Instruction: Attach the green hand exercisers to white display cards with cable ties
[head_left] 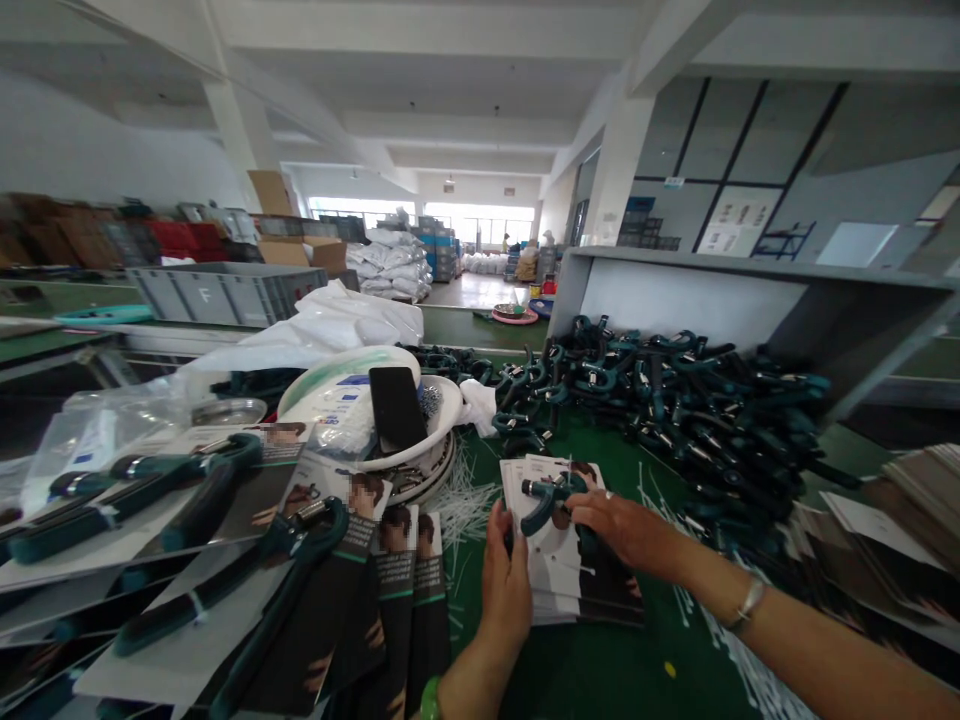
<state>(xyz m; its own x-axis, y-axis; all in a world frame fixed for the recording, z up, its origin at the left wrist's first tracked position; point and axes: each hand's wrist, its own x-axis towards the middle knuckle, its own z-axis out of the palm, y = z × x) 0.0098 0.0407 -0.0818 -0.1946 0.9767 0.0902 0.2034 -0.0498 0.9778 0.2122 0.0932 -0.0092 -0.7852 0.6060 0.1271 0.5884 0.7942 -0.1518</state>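
A dark green hand grip tool [541, 505] lies on the top card of a small stack of printed cards [551, 570] in front of me. My right hand [619, 528] reaches in from the right, its fingers closed on the tool's handle. At the stack's left edge, my left hand [506, 575] stands upright, fingers wrapped round a dark handle that is mostly hidden. White cable ties [469, 495] lie on the green table left of the stack, with more to its right.
Green tools [697, 420] spill from a tipped grey bin [757, 270] at the right. Cards with tools attached [217, 590] are piled at the left. A white basin [450, 405] holds a black phone [397, 408]. More cards [892, 545] stand far right.
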